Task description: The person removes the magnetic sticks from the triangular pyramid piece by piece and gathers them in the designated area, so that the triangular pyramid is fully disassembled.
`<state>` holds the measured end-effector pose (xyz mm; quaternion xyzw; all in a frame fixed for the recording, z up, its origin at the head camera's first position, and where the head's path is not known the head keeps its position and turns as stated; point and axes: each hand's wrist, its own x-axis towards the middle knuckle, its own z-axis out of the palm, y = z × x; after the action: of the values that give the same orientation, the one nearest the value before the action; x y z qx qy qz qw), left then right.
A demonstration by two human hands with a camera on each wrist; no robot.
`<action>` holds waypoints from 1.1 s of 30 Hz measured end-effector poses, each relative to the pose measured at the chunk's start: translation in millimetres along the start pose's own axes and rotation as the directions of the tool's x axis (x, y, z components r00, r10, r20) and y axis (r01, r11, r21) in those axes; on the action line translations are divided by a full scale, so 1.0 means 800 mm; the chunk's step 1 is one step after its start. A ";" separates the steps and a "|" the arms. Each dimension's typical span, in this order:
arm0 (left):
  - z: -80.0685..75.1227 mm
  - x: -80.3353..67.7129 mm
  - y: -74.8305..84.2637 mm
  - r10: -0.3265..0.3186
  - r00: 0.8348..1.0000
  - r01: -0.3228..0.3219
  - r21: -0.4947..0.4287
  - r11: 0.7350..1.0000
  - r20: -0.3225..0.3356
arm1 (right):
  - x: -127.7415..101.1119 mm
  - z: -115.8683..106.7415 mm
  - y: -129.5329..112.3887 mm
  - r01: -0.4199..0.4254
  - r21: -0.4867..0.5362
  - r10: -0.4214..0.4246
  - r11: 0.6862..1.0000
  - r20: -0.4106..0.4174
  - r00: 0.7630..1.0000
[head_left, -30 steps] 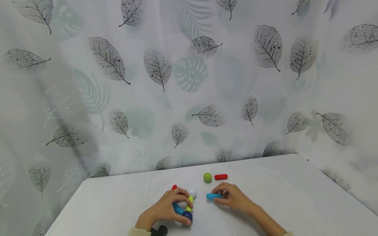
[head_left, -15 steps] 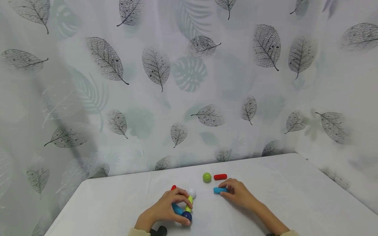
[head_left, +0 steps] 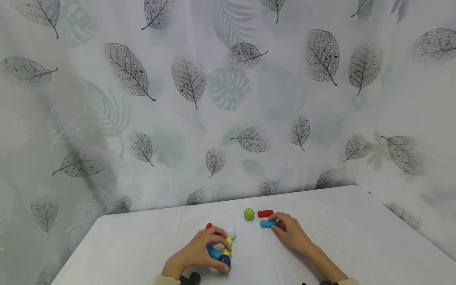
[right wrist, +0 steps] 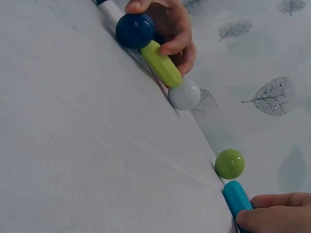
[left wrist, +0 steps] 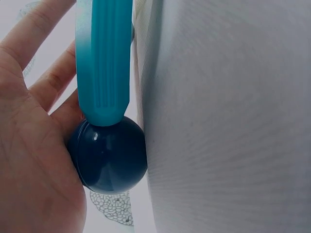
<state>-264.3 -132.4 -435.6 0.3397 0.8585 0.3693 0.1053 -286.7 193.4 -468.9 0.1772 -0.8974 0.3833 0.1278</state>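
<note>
My left hand [head_left: 203, 249] holds a joined group of toy building sticks and balls. Its thumb is at a dark blue ball [head_left: 225, 260] and a finger rests on a yellow-green stick [right wrist: 161, 63]. That stick runs from the dark blue ball to a white ball [head_left: 231, 232]. Also meeting the dark blue ball is a blue stick [left wrist: 104, 58], under the palm. A red stick end [head_left: 208, 225] peeks out behind the fingers. My right hand [head_left: 293, 235] pinches a separate light blue stick [head_left: 268, 224] by its right end, low over the table.
A green ball [head_left: 249, 214] and a red stick [head_left: 265, 213] lie just beyond the light blue stick. The white table [head_left: 142, 233] ends at a leaf-print curtain [head_left: 256, 166]. A black object [head_left: 194, 278] shows by my left wrist.
My right hand has carried the light blue stick away from me and slightly right, close to the red stick. The left hand has kept its hold in the same place.
</note>
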 end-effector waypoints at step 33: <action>0.006 0.009 0.003 -0.044 0.970 0.112 0.275 0.955 -0.240 | -0.003 0.021 -0.038 0.352 0.060 -0.345 0.934 -0.107 0.933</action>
<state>-266.1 -123.6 -436.8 0.2716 0.9221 0.2737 -0.0311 -273.7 162.1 -461.2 0.3200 -0.8291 0.3972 0.2291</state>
